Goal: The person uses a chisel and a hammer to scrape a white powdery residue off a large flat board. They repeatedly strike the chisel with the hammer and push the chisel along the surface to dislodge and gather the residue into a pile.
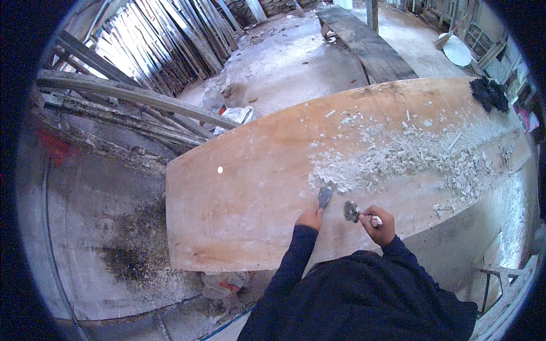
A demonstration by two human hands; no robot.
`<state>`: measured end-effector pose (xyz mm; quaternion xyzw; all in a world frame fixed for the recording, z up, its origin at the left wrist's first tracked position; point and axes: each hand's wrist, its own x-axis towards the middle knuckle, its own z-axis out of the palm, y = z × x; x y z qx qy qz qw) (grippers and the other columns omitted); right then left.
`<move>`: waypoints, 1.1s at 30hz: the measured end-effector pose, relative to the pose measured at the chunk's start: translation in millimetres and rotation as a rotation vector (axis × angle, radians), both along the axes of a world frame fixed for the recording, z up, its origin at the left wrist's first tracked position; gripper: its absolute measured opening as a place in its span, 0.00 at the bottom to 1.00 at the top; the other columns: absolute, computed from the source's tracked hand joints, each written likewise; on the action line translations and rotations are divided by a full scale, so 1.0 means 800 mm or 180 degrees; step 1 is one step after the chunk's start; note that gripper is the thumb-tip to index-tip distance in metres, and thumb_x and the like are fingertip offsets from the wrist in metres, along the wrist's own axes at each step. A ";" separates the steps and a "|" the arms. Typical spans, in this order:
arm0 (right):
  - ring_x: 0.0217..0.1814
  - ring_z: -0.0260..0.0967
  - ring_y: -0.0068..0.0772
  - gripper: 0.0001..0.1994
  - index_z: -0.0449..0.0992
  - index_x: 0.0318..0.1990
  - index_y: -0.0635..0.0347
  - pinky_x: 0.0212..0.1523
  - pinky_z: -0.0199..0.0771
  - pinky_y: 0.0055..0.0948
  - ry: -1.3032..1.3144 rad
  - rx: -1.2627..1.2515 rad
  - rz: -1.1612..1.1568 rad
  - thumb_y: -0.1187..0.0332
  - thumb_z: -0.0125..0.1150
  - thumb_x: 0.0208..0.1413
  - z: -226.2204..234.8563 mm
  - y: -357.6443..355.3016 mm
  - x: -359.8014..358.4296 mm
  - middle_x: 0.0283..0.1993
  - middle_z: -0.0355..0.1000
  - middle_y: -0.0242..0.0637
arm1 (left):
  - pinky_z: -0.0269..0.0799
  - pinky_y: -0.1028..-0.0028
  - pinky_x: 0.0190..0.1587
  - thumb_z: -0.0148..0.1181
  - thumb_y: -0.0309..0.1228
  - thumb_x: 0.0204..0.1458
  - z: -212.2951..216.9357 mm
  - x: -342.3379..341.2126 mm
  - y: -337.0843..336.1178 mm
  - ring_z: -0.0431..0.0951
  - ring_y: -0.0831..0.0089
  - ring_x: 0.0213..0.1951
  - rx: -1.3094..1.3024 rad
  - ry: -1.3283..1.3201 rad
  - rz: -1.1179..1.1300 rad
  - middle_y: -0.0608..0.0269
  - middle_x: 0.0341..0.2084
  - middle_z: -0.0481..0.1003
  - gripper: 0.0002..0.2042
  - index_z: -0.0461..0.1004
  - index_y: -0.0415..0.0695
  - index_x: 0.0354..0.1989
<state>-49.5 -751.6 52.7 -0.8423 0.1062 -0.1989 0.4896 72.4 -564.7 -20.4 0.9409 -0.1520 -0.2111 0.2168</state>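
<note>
Gripping a putty knife (325,196) blade-down on the wooden board (250,187), left hand (310,218) fingers clenched round its handle to scrape at the white debris (398,156), the right hand (380,223) clasps a second scraper (352,212) just beside it, blade raised off the wood.

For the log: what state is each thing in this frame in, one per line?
Wooden board: lying flat, bare at the left, right half strewn with white debris.
Left hand: closed on a scraper, blade on the board.
Right hand: closed on a second scraper, blade caked.
Black clump: resting at the board's far end.
</note>
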 end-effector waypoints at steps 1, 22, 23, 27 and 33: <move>0.24 0.69 0.38 0.06 0.71 0.24 0.57 0.24 0.66 0.29 -0.0017 0.0013 -0.0005 0.67 0.61 0.42 0.001 0.002 -0.001 0.22 0.68 0.39 | 0.67 0.58 0.40 0.43 0.41 0.50 -0.007 0.012 -0.017 0.72 0.50 0.36 -0.0104 -0.0095 0.0092 0.45 0.32 0.72 0.20 0.63 0.48 0.52; 0.26 0.69 0.44 0.09 0.72 0.29 0.54 0.28 0.68 0.33 0.0375 0.0080 0.1070 0.61 0.57 0.42 -0.050 0.078 0.182 0.24 0.70 0.43 | 0.66 0.60 0.40 0.47 0.44 0.46 0.045 -0.037 0.117 0.72 0.50 0.37 0.0325 0.0407 0.0940 0.43 0.32 0.72 0.23 0.64 0.49 0.51; 0.25 0.69 0.42 0.09 0.72 0.29 0.54 0.28 0.68 0.33 0.0284 0.0092 0.1105 0.61 0.56 0.42 -0.064 0.068 0.207 0.23 0.70 0.42 | 0.66 0.60 0.40 0.47 0.44 0.45 0.037 -0.041 0.130 0.72 0.51 0.37 0.0150 0.0327 0.1034 0.43 0.32 0.72 0.23 0.64 0.49 0.51; 0.20 0.64 0.19 0.09 0.72 0.28 0.59 0.24 0.66 0.23 0.0341 0.0000 0.0527 0.65 0.61 0.42 -0.073 -0.022 0.240 0.19 0.69 0.32 | 0.66 0.61 0.41 0.47 0.44 0.45 0.040 -0.046 0.151 0.72 0.51 0.38 0.0191 0.0321 0.1304 0.41 0.34 0.71 0.24 0.65 0.49 0.51; 0.19 0.65 0.24 0.07 0.70 0.28 0.59 0.24 0.68 0.25 0.0003 -0.0899 -0.0602 0.68 0.59 0.44 -0.042 -0.150 0.184 0.18 0.67 0.33 | 0.66 0.63 0.42 0.49 0.44 0.45 0.014 -0.052 0.157 0.72 0.52 0.39 -0.0483 0.0083 0.1458 0.43 0.35 0.71 0.24 0.64 0.50 0.52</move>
